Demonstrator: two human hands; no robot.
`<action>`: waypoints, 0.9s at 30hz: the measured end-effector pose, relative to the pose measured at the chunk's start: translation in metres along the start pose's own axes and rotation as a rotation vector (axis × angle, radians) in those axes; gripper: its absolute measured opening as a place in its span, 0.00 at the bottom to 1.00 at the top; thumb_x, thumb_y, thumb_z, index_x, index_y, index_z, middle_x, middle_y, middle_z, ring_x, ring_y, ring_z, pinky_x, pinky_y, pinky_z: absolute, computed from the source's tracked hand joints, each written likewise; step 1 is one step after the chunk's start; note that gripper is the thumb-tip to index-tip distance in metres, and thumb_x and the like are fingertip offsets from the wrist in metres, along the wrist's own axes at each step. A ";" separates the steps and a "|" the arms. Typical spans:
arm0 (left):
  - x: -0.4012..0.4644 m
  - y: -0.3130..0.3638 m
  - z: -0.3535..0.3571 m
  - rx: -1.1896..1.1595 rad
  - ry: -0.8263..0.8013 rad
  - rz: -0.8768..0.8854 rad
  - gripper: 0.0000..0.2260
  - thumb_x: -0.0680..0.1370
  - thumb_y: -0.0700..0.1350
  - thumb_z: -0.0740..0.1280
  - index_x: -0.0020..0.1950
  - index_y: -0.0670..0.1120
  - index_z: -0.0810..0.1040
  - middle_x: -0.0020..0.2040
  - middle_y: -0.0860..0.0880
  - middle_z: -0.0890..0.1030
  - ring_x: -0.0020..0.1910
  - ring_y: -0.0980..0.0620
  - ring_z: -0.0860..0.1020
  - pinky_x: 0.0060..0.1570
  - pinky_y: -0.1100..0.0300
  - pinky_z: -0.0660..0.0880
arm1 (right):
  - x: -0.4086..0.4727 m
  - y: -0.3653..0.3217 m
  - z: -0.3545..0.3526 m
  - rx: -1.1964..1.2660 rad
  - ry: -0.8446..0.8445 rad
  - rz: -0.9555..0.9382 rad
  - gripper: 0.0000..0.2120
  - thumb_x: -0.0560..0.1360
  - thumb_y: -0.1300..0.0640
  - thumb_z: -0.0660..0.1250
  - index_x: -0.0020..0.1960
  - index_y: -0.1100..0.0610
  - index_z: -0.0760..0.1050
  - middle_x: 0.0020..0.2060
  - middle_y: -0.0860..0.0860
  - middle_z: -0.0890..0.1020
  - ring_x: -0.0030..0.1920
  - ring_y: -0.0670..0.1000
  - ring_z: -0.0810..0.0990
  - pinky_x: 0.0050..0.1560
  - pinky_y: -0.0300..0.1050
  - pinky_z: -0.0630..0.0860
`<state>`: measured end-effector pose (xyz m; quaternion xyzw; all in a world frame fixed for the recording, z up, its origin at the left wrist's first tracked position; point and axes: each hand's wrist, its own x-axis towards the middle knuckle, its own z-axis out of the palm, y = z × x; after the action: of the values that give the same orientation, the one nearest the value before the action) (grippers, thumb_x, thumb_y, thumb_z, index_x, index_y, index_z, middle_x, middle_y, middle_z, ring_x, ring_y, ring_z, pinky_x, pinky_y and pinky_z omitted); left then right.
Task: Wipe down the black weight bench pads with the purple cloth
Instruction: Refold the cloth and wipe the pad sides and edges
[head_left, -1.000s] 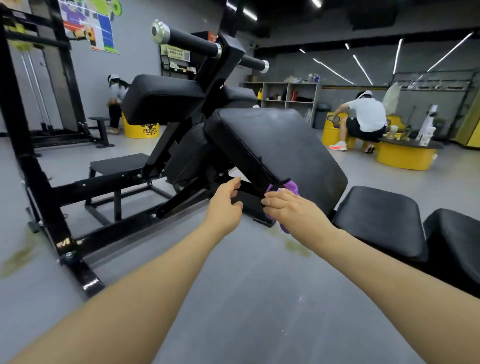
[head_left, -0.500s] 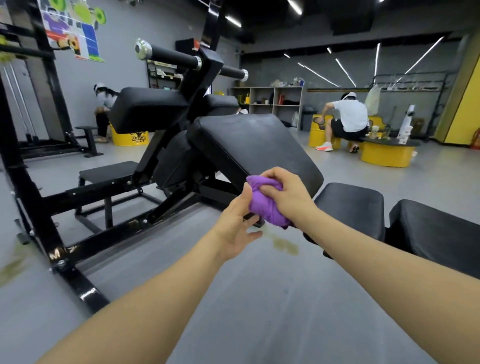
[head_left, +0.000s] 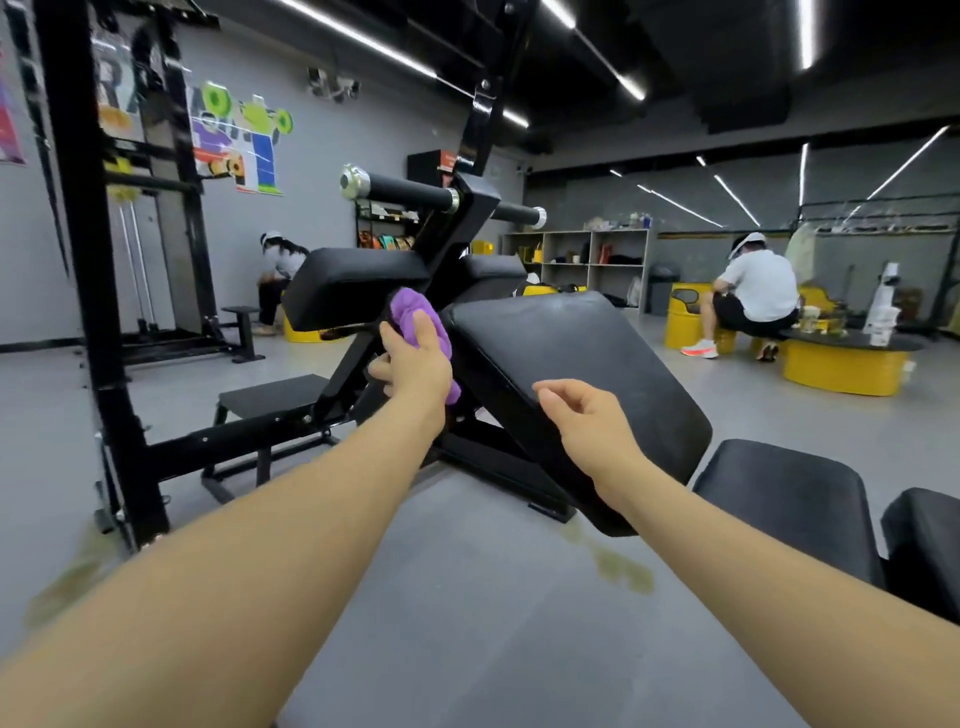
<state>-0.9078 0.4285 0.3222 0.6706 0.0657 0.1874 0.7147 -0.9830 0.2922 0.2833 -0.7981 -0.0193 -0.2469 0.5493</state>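
- Head view, left hand (head_left: 415, 364): raised at the upper left edge of the large slanted pad (head_left: 576, 374), its back toward the camera. The fingers are wrapped over a bunched purple cloth (head_left: 413, 312), which shows above the knuckles and again below the heel of the hand.
- Head view, purple cloth: held in the gap between the large slanted pad and the small upper pad (head_left: 353, 283) to its left. Whether it touches either pad cannot be told from this angle.
- Head view, right hand (head_left: 587, 421): over the lower left edge of the large slanted pad, fingers loosely curled and holding nothing. Contact with the pad cannot be confirmed.
- Head view, large slanted pad: black, tilted, its high end toward the machine's post (head_left: 462, 223) and its low end toward the camera. A second small pad (head_left: 493, 270) sits behind its top edge.
- Head view, handle bar (head_left: 400, 189): a black padded bar with a chrome cap, crossing the post above the pads.
- Head view, foreground right: two further black bench pads (head_left: 789, 509) stand just beside the low corner of the slanted pad.
- Head view, surroundings: grey floor (head_left: 467, 623) with a yellowish stain below the pad; black rack (head_left: 104, 312) at left; two people seated in the background, one near yellow drums (head_left: 685, 317).
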 end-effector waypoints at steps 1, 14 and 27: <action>0.006 0.005 0.007 0.071 0.016 0.011 0.25 0.81 0.58 0.50 0.76 0.54 0.52 0.74 0.44 0.54 0.70 0.41 0.60 0.69 0.50 0.57 | 0.001 0.005 -0.004 -0.044 0.007 -0.016 0.12 0.79 0.56 0.60 0.59 0.56 0.77 0.51 0.45 0.79 0.53 0.44 0.75 0.53 0.37 0.67; -0.062 -0.073 0.060 0.389 0.063 0.352 0.15 0.78 0.38 0.62 0.62 0.38 0.64 0.63 0.40 0.62 0.56 0.39 0.67 0.48 0.59 0.61 | -0.014 0.083 -0.086 -0.735 -0.014 -0.017 0.15 0.78 0.60 0.59 0.65 0.54 0.72 0.61 0.54 0.71 0.62 0.57 0.69 0.57 0.49 0.71; -0.154 -0.140 0.085 0.550 -0.147 0.496 0.08 0.78 0.39 0.62 0.50 0.42 0.62 0.53 0.44 0.62 0.49 0.45 0.64 0.44 0.62 0.62 | -0.056 0.104 -0.116 -0.870 -0.045 -0.004 0.14 0.79 0.59 0.55 0.61 0.54 0.75 0.56 0.53 0.74 0.58 0.56 0.69 0.49 0.48 0.72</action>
<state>-0.9947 0.2898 0.1679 0.8446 -0.1025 0.2814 0.4437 -1.0439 0.1613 0.2017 -0.9603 0.0731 -0.2158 0.1607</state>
